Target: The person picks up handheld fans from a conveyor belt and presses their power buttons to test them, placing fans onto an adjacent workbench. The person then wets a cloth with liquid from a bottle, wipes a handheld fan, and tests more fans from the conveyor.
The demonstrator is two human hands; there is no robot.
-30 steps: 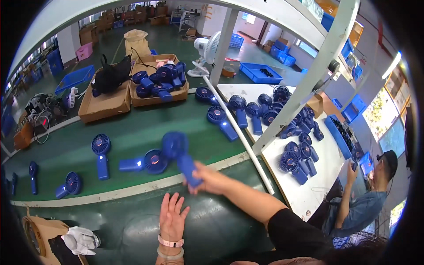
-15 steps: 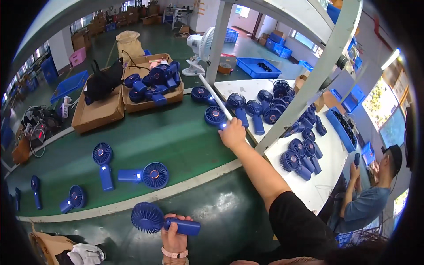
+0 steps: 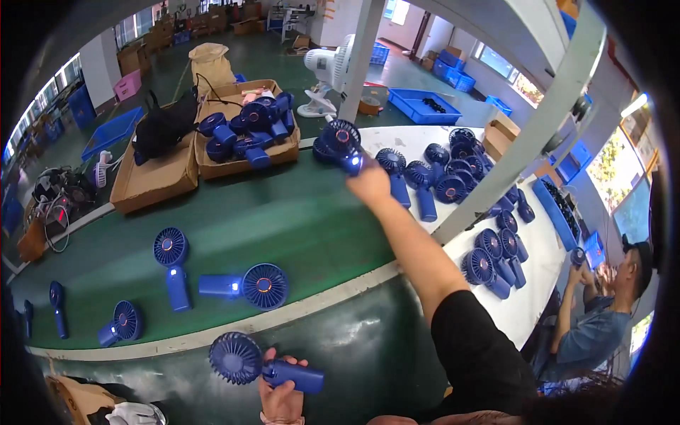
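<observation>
My left hand (image 3: 282,402), low and close to me, is wrapped round the handle of a dark blue handheld fan (image 3: 235,359), whose caged head points left. My right arm stretches forward over the green conveyor belt (image 3: 333,234). In my right hand (image 3: 371,183) is a second blue handheld fan (image 3: 343,134) with a glowing light on its handle, held at the belt's far end. Another blue fan (image 3: 323,151) lies partly hidden behind it. Several more fans lie along the belt, among them an upright one (image 3: 171,246) and a sideways one (image 3: 265,286) with lit handles.
A white table (image 3: 453,237) at right carries several blue fans, with a grey post (image 3: 496,177) in front. Beyond the belt sit a cardboard tray of fans (image 3: 287,154), a tray with a black bag (image 3: 159,185) and a white fan (image 3: 329,67). A co-worker (image 3: 591,326) at far right holds a fan.
My right hand has moved away from me, carrying the lit fan from the belt's middle to its far end. The left hand still holds its fan in nearly the same place.
</observation>
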